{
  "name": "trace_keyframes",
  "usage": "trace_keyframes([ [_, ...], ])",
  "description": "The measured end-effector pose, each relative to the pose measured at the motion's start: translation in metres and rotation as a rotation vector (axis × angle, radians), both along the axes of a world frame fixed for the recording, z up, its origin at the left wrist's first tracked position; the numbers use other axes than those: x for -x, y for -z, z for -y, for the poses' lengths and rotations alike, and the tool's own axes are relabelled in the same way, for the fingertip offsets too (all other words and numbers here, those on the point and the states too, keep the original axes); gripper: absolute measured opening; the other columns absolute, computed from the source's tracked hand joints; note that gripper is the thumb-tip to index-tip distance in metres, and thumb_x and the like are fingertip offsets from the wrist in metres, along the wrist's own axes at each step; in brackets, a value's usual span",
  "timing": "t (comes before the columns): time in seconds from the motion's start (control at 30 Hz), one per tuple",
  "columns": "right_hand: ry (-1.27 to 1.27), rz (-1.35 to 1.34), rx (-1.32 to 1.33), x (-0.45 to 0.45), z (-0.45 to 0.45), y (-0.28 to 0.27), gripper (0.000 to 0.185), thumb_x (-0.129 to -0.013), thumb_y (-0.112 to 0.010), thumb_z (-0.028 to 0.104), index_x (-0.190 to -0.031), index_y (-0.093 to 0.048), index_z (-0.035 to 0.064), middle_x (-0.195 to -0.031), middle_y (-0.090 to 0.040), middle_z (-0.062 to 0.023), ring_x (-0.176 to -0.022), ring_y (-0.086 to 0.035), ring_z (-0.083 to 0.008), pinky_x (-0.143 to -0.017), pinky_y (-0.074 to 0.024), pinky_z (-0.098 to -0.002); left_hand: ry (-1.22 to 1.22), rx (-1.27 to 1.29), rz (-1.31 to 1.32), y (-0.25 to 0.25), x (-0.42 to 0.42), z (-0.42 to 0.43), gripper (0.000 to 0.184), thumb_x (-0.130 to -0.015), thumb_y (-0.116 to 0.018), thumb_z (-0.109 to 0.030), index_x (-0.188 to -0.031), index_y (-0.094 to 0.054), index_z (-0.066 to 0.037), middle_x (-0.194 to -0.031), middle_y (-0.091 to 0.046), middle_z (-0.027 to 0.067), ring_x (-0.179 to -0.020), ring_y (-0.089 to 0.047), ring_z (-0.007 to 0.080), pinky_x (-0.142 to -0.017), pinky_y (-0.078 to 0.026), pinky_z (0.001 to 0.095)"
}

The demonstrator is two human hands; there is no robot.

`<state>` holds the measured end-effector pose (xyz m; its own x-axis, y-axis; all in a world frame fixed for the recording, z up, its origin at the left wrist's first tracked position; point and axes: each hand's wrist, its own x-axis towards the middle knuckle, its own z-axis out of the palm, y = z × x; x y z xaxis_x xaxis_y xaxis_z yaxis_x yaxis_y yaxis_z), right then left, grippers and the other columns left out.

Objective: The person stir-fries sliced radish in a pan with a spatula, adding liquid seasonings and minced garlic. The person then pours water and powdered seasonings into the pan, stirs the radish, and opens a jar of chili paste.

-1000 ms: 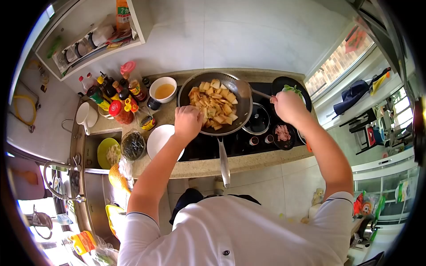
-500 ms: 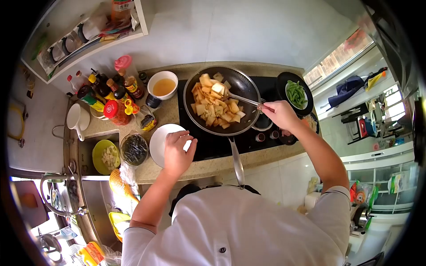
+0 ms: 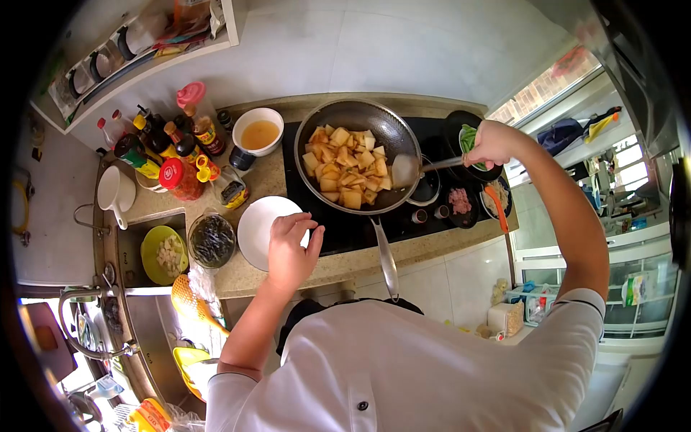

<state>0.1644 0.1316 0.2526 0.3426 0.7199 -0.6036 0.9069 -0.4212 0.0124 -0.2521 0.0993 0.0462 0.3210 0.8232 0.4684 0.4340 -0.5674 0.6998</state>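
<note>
A wok (image 3: 399,133) stands on the black stove, full of browned, cut pieces of food (image 3: 348,162). My right hand (image 3: 491,144) is closed around the handle of a metal spatula (image 3: 406,171), whose blade is at the right side inside the wok. My left hand (image 3: 294,248) hovers over the right part of a white bowl (image 3: 259,229), fingers apart and holding nothing. The wok's long metal handle (image 3: 385,259) points toward my body, and neither hand touches it.
Sauce bottles (image 3: 137,155), a jar with a red lid (image 3: 180,180) and a bowl of yellowish liquid (image 3: 258,134) stand at the left. A green bowl (image 3: 164,255) sits in the sink. Right of the wok are green vegetables (image 3: 468,137), pinkish chopped food (image 3: 459,201) and an orange-handled tool (image 3: 497,205).
My left hand has left the wok's rim area and opened over the white bowl. The spatula swung into the food, then back to the wok's right side, with my right hand moving outward.
</note>
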Motion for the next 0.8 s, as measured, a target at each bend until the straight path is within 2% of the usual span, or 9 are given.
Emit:
trace_keyframes([
  [0.07,0.121,-0.073,0.168,-0.003,-0.009,0.002,0.04,-0.078,-0.088,0.036,-0.065,-0.073,0.0009,-0.059,-0.063,-0.0079,-0.041,-0.045,-0.012,-0.036,-0.0303,-0.0276,-0.006,-0.002,-0.003,0.0,0.004,0.003,0.009,-0.085,-0.079,-0.008,-0.088,-0.073,-0.001,-0.104,-0.073,0.015,-0.095,-0.067,0.0358,-0.086,-0.053,0.0439],
  [0.1,0.238,-0.245,0.211,-0.009,-0.006,0.015,0.036,-0.078,-0.089,0.032,-0.069,-0.074,-0.0001,-0.063,-0.063,-0.0091,-0.042,-0.043,-0.01,-0.036,-0.0269,-0.0263,-0.025,0.024,-0.001,0.0,0.007,0.007,0.009,-0.085,-0.078,-0.007,-0.089,-0.073,-0.001,-0.103,-0.073,0.015,-0.095,-0.068,0.0353,-0.086,-0.054,0.0433],
  [0.3,0.55,-0.856,-0.208,0.017,0.046,0.152,0.031,-0.091,-0.079,0.029,-0.089,-0.076,-0.002,-0.068,-0.062,-0.0061,-0.047,-0.044,-0.0067,-0.04,-0.0281,-0.0233,-0.072,0.071,0.025,0.003,0.01,0.013,0.011,-0.086,-0.078,-0.008,-0.09,-0.071,-0.001,-0.098,-0.072,0.0151,-0.09,-0.067,0.0364,-0.081,-0.054,0.0431],
  [0.33,0.551,-0.842,-0.252,0.026,0.046,0.164,0.025,-0.096,-0.074,0.024,-0.099,-0.077,-0.0004,-0.07,-0.06,-0.0038,-0.05,-0.044,-0.0057,-0.041,-0.0263,-0.0223,-0.063,0.081,0.032,0.001,0.006,0.01,0.011,-0.086,-0.077,-0.008,-0.091,-0.071,0.0,-0.098,-0.072,0.0157,-0.089,-0.067,0.0366,-0.08,-0.054,0.0427],
  [0.47,0.608,-0.904,-0.409,0.031,0.047,0.181,0.029,-0.097,-0.073,0.026,-0.101,-0.076,-0.0024,-0.069,-0.06,-0.001,-0.05,-0.046,-0.0052,-0.042,-0.0317,-0.0252,-0.026,0.073,-0.016,-0.009,-0.013,-0.005,0.011,-0.088,-0.075,-0.007,-0.092,-0.07,0.002,-0.095,-0.072,0.0193,-0.084,-0.07,0.0382,-0.075,-0.055,0.0408],
  [0.53,0.275,-0.552,-0.669,0.024,0.051,0.184,0.026,-0.096,-0.073,0.024,-0.102,-0.075,-0.0013,-0.068,-0.063,-0.0039,-0.049,-0.052,-0.0134,-0.047,-0.0406,-0.0307,0.015,0.029,-0.009,-0.007,-0.029,-0.017,0.012,-0.088,-0.076,-0.008,-0.092,-0.07,0.002,-0.093,-0.071,0.0176,-0.082,-0.069,0.0366,-0.072,-0.055,0.0408],
  [0.57,0.282,-0.551,-0.674,0.022,0.056,0.183,0.026,-0.096,-0.073,0.024,-0.102,-0.075,-0.0013,-0.068,-0.063,-0.0039,-0.049,-0.052,-0.0134,-0.047,-0.0406,-0.0307,0.043,0.011,-0.016,-0.007,-0.037,-0.023,0.013,-0.088,-0.076,-0.009,-0.092,-0.069,0.001,-0.092,-0.07,0.0167,-0.079,-0.067,0.0356,-0.07,-0.055,0.0409],
  [0.67,-0.321,-0.026,-1.071,0.03,0.076,0.158,0.018,-0.089,-0.074,0.018,-0.105,-0.077,0.01,-0.073,-0.064,-0.0131,-0.064,-0.065,-0.032,-0.055,-0.0502,-0.0403,0.087,0.02,-0.025,-0.01,-0.064,-0.037,0.012,-0.087,-0.076,-0.008,-0.091,-0.069,0.001,-0.09,-0.068,0.0153,-0.073,-0.066,0.0331,-0.063,-0.054,0.0398],
  [0.8,-0.555,0.178,-0.977,0.056,0.115,0.137,0.029,-0.089,-0.068,0.012,-0.118,-0.072,0.0137,-0.077,-0.055,-0.009,-0.067,-0.064,-0.0288,-0.055,-0.0529,-0.042,0.128,0.006,-0.042,-0.005,-0.082,-0.053,0.011,-0.085,-0.076,-0.007,-0.089,-0.069,0.0,-0.09,-0.067,0.0153,-0.077,-0.065,0.0352,-0.067,-0.054,0.0433],
])
